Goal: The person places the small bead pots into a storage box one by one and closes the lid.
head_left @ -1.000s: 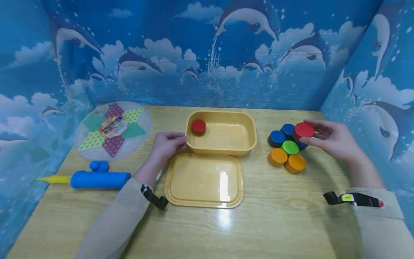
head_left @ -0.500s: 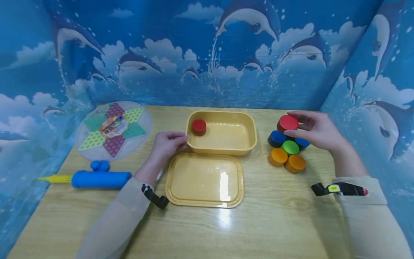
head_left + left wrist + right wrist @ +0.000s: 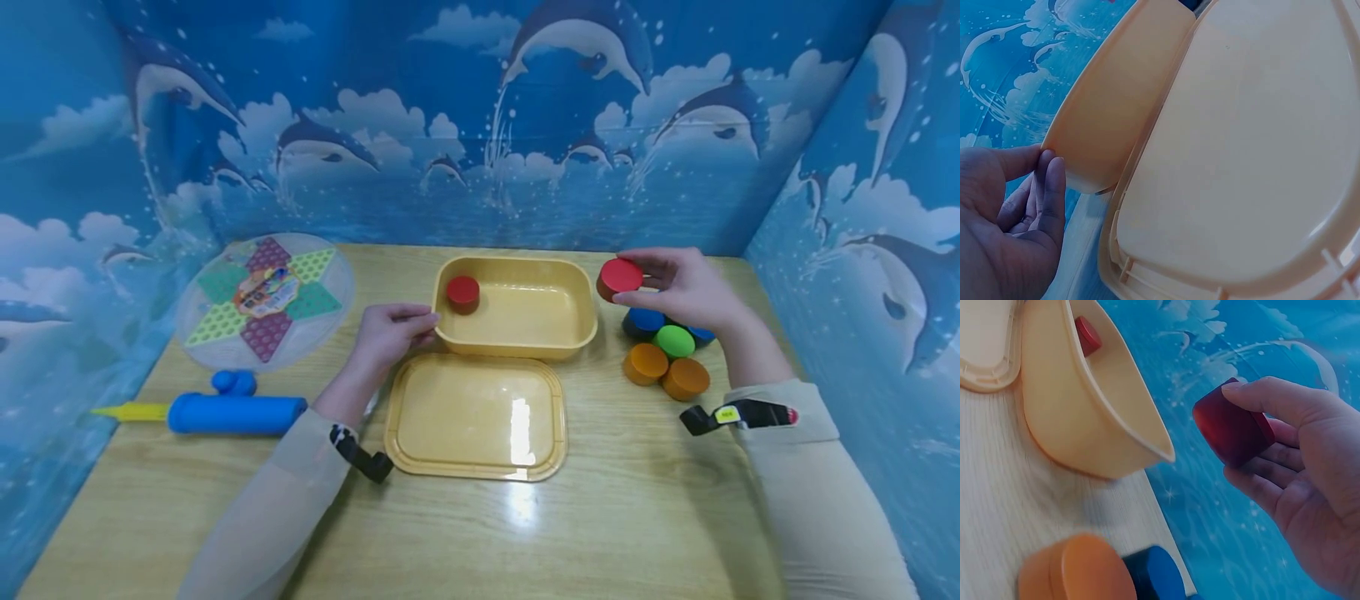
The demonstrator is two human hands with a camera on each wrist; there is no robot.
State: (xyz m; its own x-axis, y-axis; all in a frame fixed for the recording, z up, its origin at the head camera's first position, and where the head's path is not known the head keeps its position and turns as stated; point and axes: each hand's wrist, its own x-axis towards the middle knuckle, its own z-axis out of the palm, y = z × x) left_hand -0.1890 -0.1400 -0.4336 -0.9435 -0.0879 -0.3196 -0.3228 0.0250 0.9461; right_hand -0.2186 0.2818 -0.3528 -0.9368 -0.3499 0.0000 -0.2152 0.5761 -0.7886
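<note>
My right hand [image 3: 688, 287] pinches a red cylinder block [image 3: 620, 280] between thumb and fingers, held in the air just right of a yellow plastic box [image 3: 517, 347]. In the right wrist view that red block [image 3: 1229, 425] shows side-on, apart from the box wall. With thumb and fingertips, my left hand [image 3: 393, 336] pinches the box's left rim; the left wrist view shows this hand [image 3: 1022, 225] on the edge. Inside the box, at its left end, stands another red cylinder block [image 3: 462, 295]. Directly in front of the box lies its yellow lid [image 3: 476, 421].
Below my right hand stand blue blocks [image 3: 642, 322], partly hidden, with a green block [image 3: 675, 342] and orange blocks [image 3: 646, 364]. At the left lie a round star-patterned game board [image 3: 266, 300] and a blue pump [image 3: 236, 414]. A dolphin-printed cloth [image 3: 420, 125] walls the table.
My right hand has carried the red block leftward from above the blue blocks to beside the box. The left hand keeps its place on the rim.
</note>
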